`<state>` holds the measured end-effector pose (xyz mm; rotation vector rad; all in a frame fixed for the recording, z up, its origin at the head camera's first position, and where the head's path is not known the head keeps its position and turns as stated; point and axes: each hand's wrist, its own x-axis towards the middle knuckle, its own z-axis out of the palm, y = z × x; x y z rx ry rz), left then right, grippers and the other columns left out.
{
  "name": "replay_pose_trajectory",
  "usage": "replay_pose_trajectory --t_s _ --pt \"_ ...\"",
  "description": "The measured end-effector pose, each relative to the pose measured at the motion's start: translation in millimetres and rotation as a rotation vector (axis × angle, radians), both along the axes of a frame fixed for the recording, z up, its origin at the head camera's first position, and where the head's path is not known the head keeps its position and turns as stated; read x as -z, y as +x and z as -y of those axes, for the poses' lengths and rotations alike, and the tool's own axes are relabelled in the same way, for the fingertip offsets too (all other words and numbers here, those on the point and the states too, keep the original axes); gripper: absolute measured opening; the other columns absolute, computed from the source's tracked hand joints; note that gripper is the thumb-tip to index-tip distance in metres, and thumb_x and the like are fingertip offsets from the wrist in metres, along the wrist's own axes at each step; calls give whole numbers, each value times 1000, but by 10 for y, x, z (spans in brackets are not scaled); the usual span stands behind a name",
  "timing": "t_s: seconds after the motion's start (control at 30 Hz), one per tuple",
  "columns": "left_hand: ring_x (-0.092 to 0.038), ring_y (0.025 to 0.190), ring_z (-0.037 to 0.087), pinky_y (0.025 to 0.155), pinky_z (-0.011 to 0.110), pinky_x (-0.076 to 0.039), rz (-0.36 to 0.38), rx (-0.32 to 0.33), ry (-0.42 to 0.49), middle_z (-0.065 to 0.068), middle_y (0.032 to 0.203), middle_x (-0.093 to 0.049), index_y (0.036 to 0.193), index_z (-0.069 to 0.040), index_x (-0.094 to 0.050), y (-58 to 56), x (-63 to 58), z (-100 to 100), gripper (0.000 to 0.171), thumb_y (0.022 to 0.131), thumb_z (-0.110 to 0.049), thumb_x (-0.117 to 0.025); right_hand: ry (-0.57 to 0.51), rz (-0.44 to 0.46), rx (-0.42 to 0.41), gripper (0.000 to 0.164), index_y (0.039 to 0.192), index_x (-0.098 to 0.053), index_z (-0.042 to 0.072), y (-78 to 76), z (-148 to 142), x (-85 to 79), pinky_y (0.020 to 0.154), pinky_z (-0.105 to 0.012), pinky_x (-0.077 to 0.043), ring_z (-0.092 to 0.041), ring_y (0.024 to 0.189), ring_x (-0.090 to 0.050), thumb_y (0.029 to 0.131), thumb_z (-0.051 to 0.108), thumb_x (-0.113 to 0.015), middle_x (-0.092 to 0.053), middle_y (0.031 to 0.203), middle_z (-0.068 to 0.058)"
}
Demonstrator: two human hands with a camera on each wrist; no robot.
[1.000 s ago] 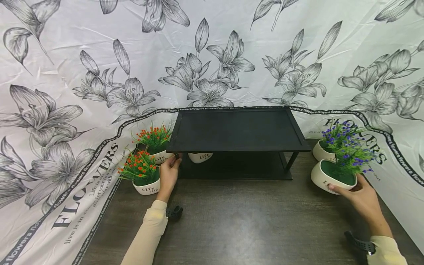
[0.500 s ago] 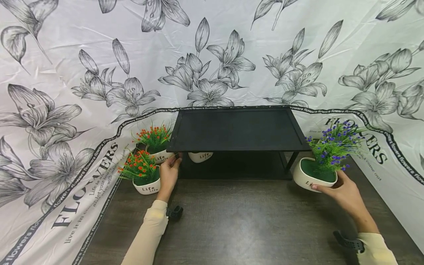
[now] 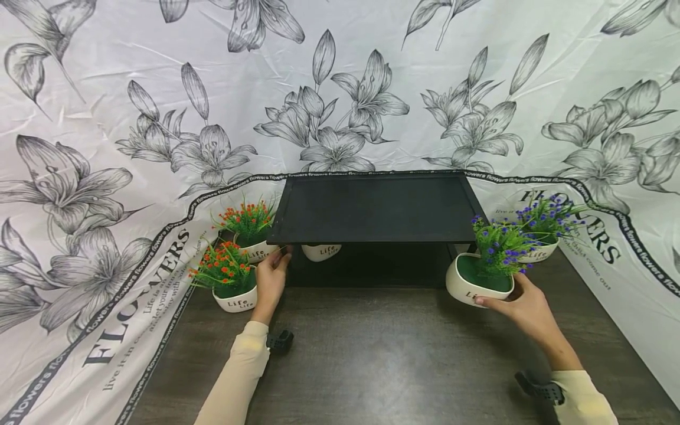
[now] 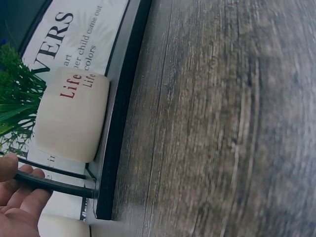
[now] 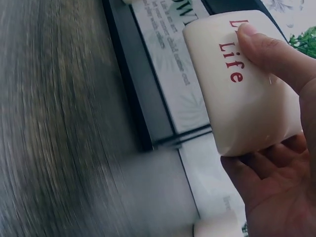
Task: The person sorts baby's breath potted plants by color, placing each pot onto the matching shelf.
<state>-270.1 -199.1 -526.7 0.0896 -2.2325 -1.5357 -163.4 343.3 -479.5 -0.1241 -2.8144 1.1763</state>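
Note:
My right hand (image 3: 531, 310) grips a white "Life" pot with purple flowers (image 3: 467, 289), thumb on its front and fingers beneath and behind. In the right wrist view this pot (image 5: 252, 98) is raised, apart from the table, near the shelf's right end. My left hand (image 3: 271, 283) holds the front left post of a black two-tier shelf (image 3: 379, 209). In the left wrist view, thumb and fingers curl round that post (image 4: 64, 187). Another white pot (image 3: 321, 252) stands on the lower tier at the left; the upper board hides its top in the head view.
Left of the shelf stand two white pots with orange flowers, one in front (image 3: 234, 301) and one behind (image 3: 247, 221). A second purple-flowered pot (image 3: 542, 251) stands at the back right. A flower-printed cloth (image 3: 340, 77) hangs behind the dark wooden table (image 3: 372, 354).
My right hand has carried the purple-flowered pot leftward to the shelf's right front corner, uncovering the purple-flowered pot behind. My left hand has stayed on the post.

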Motion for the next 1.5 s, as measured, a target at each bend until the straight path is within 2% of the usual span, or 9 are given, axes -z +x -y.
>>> replay_pose_trajectory --t_s 0.17,0.3,0.4,0.53,0.67,0.93,1.07,1.27,1.5 --pt "-75 118 33 103 52 -58 2 3 -2 18 125 -77 129 0 -75 8 -4 -5 29 105 -15 -70 -35 -22 7 88 150 -47 -1 18 80 -1 66 -24 -54 -2 87 -59 88 45 -89 -63 125 -20" --pt "-75 118 34 103 53 -59 1 -2 -9 19 125 -77 129 0 -75 9 -3 -4 29 105 -15 -70 -43 -29 22 94 155 -45 1 51 139 -34 69 -19 -54 9 93 -55 86 47 -90 -63 133 -23" --pt "-76 117 33 102 53 -59 -1 -5 -11 18 125 -78 128 -2 -76 8 -2 -4 28 105 -15 -70 -52 -58 -5 97 159 -43 5 77 189 -52 71 -17 -54 14 95 -55 84 44 -92 -65 135 -22" --pt "-76 117 32 101 53 -59 4 -6 -16 16 125 -78 128 -3 -76 8 -1 -5 27 105 -15 -69 -40 -113 -55 100 161 -42 9 82 268 -52 71 -18 -54 11 92 -60 82 40 -95 -69 130 -20" --pt "-75 119 31 102 51 -59 8 -4 -13 16 126 -78 129 -2 -76 2 5 -10 28 106 -15 -68 -24 -112 -77 106 164 -39 9 54 367 -49 72 -19 -53 4 93 -62 80 41 -95 -72 128 -19" --pt "-75 120 34 102 52 -59 34 -21 6 20 128 -76 131 -2 -75 -19 3 -19 29 106 -15 -66 -67 -75 -124 116 164 -32 2 -16 673 -30 75 -23 -54 -27 106 -68 77 42 -98 -71 128 -23" --pt "-74 120 36 102 54 -60 60 -40 5 23 129 -75 132 -1 -74 -16 -7 -26 33 104 -15 -63 -132 -96 -154 116 161 -29 2 -59 855 24 77 -23 -55 -35 110 -71 75 36 -100 -71 124 -25" --pt "-75 119 36 102 56 -60 71 -41 3 22 128 -76 132 -1 -74 -5 -15 -27 34 103 -16 -62 -238 -142 -234 106 152 -35 3 -162 1118 185 79 -25 -57 -34 111 -72 73 25 -102 -72 126 -24" --pt "-74 120 37 103 55 -59 64 -50 11 23 129 -75 131 -1 -74 4 -23 -37 34 103 -15 -62 -314 -150 -293 96 145 -40 8 -339 1448 360 80 -25 -60 -27 107 -73 73 24 -102 -70 130 -18"
